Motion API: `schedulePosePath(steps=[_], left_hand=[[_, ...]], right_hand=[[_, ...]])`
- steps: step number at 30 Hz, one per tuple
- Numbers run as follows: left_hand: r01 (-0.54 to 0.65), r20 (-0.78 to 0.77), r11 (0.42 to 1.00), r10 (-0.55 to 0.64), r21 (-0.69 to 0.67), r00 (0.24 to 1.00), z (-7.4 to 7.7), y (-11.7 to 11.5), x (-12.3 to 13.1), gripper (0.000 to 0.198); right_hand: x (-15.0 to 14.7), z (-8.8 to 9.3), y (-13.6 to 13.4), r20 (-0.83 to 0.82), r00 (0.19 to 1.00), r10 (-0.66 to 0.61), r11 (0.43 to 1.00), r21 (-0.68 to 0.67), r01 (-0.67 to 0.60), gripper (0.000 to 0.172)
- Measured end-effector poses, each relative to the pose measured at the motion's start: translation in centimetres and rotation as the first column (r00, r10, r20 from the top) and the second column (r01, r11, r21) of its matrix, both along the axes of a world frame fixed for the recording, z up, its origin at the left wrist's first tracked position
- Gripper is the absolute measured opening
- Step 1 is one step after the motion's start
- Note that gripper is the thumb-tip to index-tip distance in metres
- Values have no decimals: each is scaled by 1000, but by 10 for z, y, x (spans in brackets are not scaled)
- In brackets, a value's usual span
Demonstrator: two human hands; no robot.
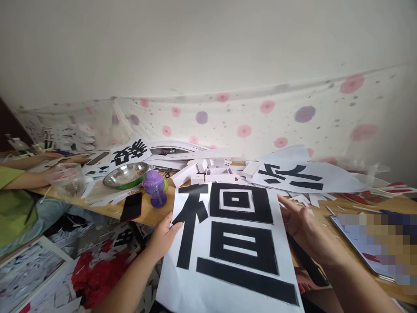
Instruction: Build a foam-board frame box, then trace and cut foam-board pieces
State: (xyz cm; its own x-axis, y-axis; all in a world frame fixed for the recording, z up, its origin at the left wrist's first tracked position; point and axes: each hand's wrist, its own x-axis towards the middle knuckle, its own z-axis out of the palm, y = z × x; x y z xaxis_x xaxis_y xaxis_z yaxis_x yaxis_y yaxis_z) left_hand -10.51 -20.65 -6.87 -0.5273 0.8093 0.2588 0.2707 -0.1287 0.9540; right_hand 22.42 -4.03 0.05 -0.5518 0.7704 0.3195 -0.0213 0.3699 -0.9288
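White sheet [234,248] spans the gap between left hand [164,234] and right hand [304,226]

And on my head-camera feed it's right in front of the wearer: one big sheet, heavy black strokes [246,278] facing the lens, its near end cut off by the bottom of the view. Over to the left hand, and that's a firm hold! Thumb on the marked face, fingers round behind the left edge, paper pinched. On the right, closer to call: the fingers point up along the right edge near the top corner, and from out here I can't tell whether they grip the paper or only lie beside it. Here's the relation that counts, as I judge it: sheet to the right of the left fingers, to the left of the right ones, its long axis seeming to run away from the wearer. The left hand is the one surely on paper.

Beyond the top edge, a busy tabletop [151,216]! White paper pieces [220,177] heaped up, second sheet [293,171] off to the right. Purple cup [154,187] and black phone [132,207] on the left, metal bowl [140,168] beside the cup. Far left, a co-worker's arm [29,179] extends over the tabletop.
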Motion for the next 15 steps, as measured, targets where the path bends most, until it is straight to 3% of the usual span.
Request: schedulePosePath(steps=[3, 8, 11, 15], left_hand=[[26, -72, 1000, -27, -10, 997, 12, 8, -2, 44], [70, -132, 997, -73, -28, 989, 22, 20, -9, 35], [112, -128, 991, -120, -67, 984, 15, 22, -9, 31], [133, -115, 983, -147, -123, 982, 5, 24, -3, 21]], right_hand=[[-3, 8, 0, -195, 970, 143, 977, -128, -169, 77], [0, 7, 5, -163, 983, -79, 994, -85, 66, 70], [-4, 3, 9, -137, 988, -68, 982, -182, 42, 56], [-16, -4, 7, -37, 998, -47, 924, -382, 29, 41]])
